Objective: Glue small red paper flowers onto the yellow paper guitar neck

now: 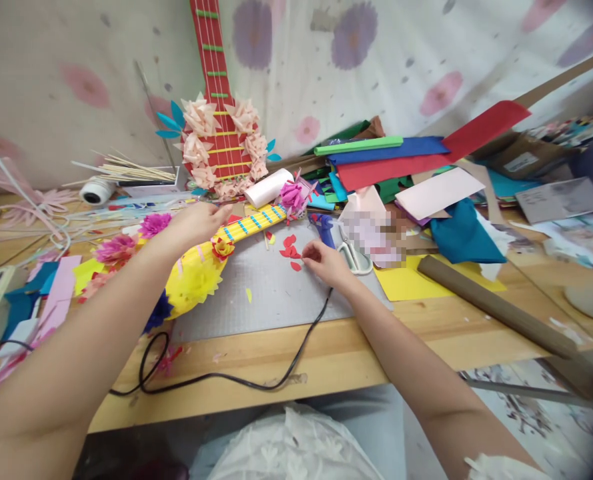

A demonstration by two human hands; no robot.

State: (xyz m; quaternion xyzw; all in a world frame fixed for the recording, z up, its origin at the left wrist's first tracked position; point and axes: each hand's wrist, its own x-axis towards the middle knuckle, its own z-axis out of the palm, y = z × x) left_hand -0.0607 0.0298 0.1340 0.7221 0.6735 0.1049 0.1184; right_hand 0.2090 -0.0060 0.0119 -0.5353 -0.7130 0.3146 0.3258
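Note:
My left hand (201, 223) reaches over the yellow paper guitar (251, 225), its fingers stretched out above the body near the neck. Paper flowers cover the guitar's body, among them a large yellow flower (195, 287) and a small red-and-yellow rose (223, 249). My right hand (327, 263) is low over the grey cutting mat (271, 300), thumb and fingertips pinched together beside several red paper petals (290, 248). Whatever lies between those fingertips is too small to make out. Just behind the right hand are a blue glue gun (322, 227) and white-handled scissors (352, 257).
A red paper guitar (221, 143) with pale pink flowers leans on the curtain. Coloured paper sheets (391, 170) pile up at the back right. A brown roll (496, 307) lies on the right. A black cable (236, 381) loops along the table's front edge.

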